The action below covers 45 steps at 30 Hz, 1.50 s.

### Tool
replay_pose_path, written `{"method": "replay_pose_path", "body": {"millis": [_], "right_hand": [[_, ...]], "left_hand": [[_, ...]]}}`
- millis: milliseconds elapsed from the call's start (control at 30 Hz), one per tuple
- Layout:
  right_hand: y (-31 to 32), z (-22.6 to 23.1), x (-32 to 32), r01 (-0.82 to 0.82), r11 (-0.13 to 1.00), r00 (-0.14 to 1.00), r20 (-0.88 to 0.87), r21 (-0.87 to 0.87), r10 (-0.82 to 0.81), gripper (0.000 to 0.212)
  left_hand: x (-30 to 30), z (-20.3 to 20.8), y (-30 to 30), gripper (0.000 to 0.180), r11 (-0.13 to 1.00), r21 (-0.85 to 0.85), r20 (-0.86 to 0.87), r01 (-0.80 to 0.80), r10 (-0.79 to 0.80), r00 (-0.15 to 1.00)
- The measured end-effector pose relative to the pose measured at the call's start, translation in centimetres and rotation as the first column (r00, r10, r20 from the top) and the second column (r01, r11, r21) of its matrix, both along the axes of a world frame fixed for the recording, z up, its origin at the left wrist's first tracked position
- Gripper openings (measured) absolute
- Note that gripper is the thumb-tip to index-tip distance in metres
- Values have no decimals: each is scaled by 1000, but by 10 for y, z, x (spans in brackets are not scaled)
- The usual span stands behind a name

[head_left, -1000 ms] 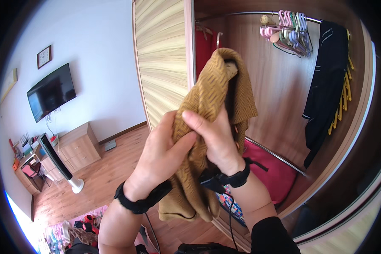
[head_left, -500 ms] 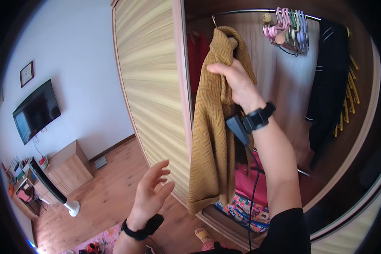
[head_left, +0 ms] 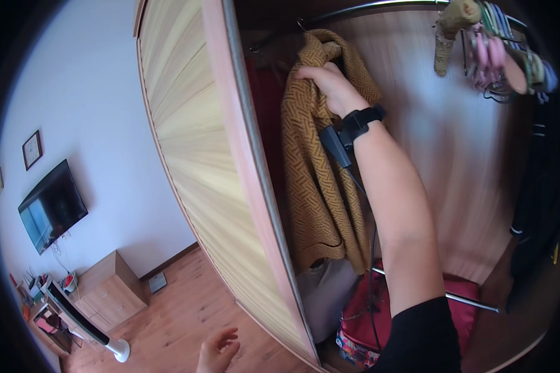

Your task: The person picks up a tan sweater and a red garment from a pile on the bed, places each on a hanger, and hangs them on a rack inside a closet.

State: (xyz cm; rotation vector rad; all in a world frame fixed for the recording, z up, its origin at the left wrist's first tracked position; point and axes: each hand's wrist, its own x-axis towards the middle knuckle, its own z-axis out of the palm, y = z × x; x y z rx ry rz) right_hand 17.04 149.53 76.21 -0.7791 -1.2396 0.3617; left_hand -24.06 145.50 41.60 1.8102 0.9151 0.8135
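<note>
A mustard knitted sweater [head_left: 320,199] with a zigzag pattern hangs inside the open wardrobe, its hanger's metal hook [head_left: 301,25] near the rod. My right hand [head_left: 335,89] is closed on the cloth just below the collar; its fingertips are hidden in the folds. A black strap with a small device and cable sits on my right wrist. Low in the picture, my left hand [head_left: 219,352] is held over the floor with its fingers loosely bent and apart, touching nothing. The rest of that arm is out of view.
A wardrobe door [head_left: 193,124] stands left of the sweater. Several pastel hangers [head_left: 491,53] hang on the rod [head_left: 379,5] at right, beside dark clothing [head_left: 535,186]. Below are a red bag [head_left: 463,298] and a metal bar [head_left: 473,304]. A tower fan [head_left: 87,320] stands at far left.
My right hand has carried the sweater further into the wardrobe, up toward the rod. My left hand has dropped toward the lower edge. The view has shifted closer to the wardrobe.
</note>
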Motion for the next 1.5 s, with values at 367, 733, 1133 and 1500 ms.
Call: {"method": "replay_pose_path", "body": {"millis": [367,733,1133,1500], "right_hand": [[120,45,41,101,995,994,-33,-18,-102,51],[210,64,49,28,999,997,-74,22,-27,50],[242,74,52,29,999,999,-28,18,-28,48],[258,82,35,203,979,968,157,-23,-197,72]], "left_hand": [[5,-35,45,30,986,-82,-64,-142,137,988],[-17,-71,50,28,954,-84,-29,-287,286,958],[-8,-81,51,28,926,-227,-25,-301,303,953],[-13,-115,54,26,888,-354,-14,-292,307,951]]}}
